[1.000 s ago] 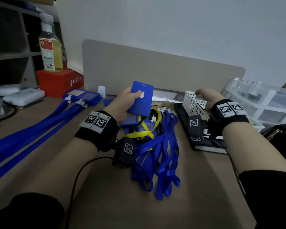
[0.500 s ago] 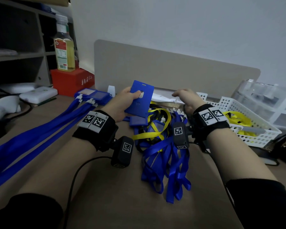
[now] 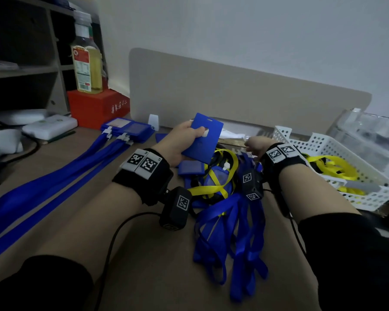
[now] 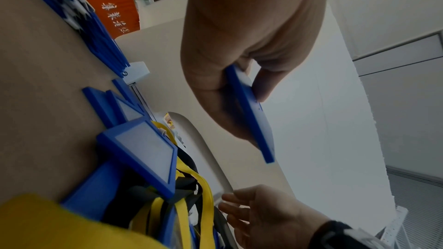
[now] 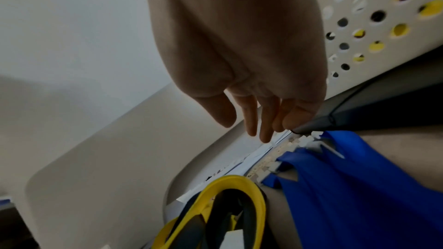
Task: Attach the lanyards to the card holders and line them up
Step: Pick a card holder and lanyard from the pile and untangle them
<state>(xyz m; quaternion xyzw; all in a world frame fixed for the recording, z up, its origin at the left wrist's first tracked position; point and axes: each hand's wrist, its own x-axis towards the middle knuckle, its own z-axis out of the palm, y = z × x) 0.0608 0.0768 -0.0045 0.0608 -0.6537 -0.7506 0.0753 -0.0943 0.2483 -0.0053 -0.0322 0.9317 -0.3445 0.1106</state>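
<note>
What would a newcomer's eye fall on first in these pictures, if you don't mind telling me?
Probably the blue card holder that the left hand holds up at mid-desk, above a tangled heap of blue lanyards with yellow ones mixed in. The right hand reaches, fingers extended, toward the heap's white clips. At far left, finished holders lie lined up, straps trailing toward the viewer.
</note>
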